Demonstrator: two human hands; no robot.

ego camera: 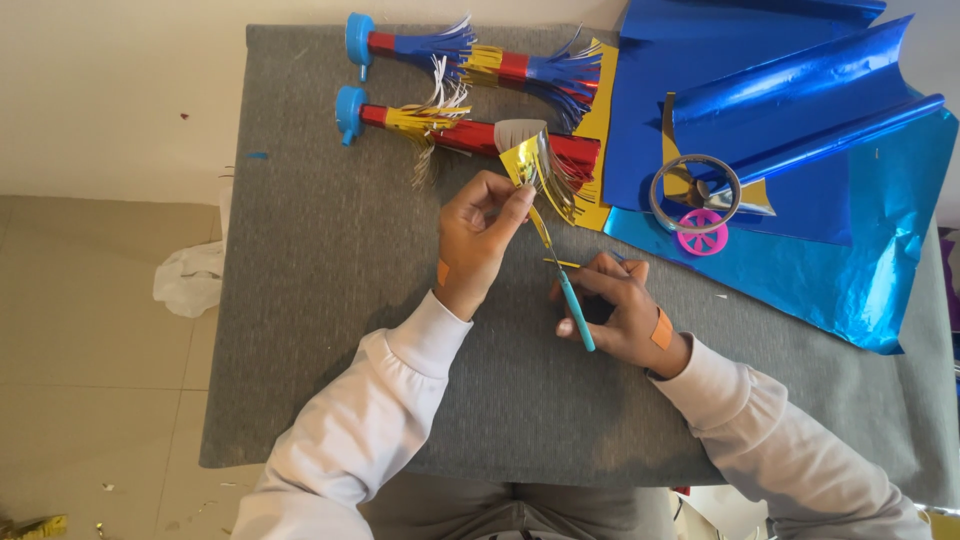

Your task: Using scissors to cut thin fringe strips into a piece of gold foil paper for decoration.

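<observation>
While the left hand (482, 235) pinches a strip of gold foil (535, 170) near the middle of the grey table (330, 300), the right hand (620, 310) sits just beside it, fingers closed through blue-handled scissors (565, 285). The scissors' long axis runs up and to the left — blades meeting the foil's cut fringe, just right of the left hand's fingertips. Two fringed party horns (470, 95) lie toward the far edge. Blue foil sheets (800, 130), a tape roll (695, 190) and a pink ring (702, 232) fill the far right corner — well apart from both hands.
</observation>
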